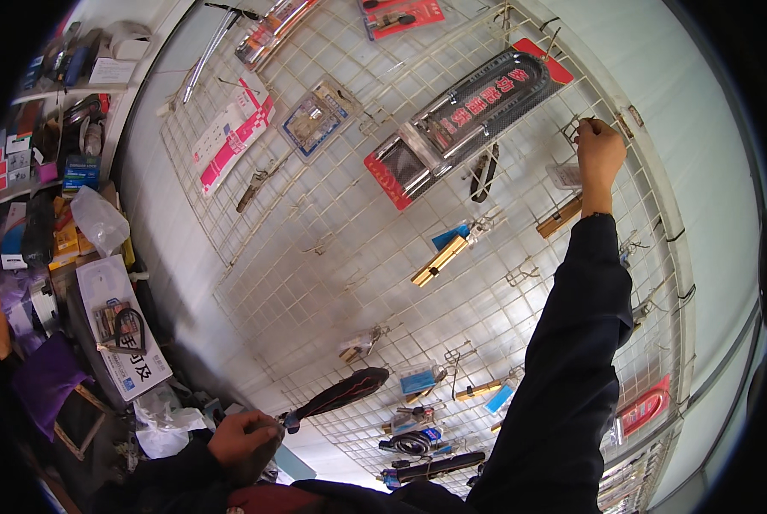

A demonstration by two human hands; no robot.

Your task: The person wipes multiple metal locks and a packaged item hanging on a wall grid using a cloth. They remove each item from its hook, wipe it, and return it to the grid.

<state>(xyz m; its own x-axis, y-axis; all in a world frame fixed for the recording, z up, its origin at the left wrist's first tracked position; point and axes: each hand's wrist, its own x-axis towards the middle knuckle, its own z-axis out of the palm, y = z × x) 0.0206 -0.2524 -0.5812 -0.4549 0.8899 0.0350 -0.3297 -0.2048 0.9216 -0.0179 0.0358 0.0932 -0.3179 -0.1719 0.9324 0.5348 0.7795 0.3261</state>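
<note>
My right hand (600, 151) reaches up to the right side of a wire grid panel (383, 257), its fingers closed at a metal hook; whether they hold anything more is hidden. A clear package (564, 176) and a brass lock cylinder (558, 218) hang just below it. To its left is a large U-shaped lock in a red and black package (470, 119). Low in the view, my left hand (248, 438) has its fingers curled around the end of a dark, elongated item with red lines (339, 397), possibly a lock in a sleeve; the grip is partly hidden.
More brass cylinders (440, 260), a coiled cable lock (412, 442) and a red-backed package (643, 408) hang on the grid. Shelves with boxes (81, 172) stand at the left. Below them lie a white lock box (126, 327), plastic bags (165, 421) and purple cloth (52, 382).
</note>
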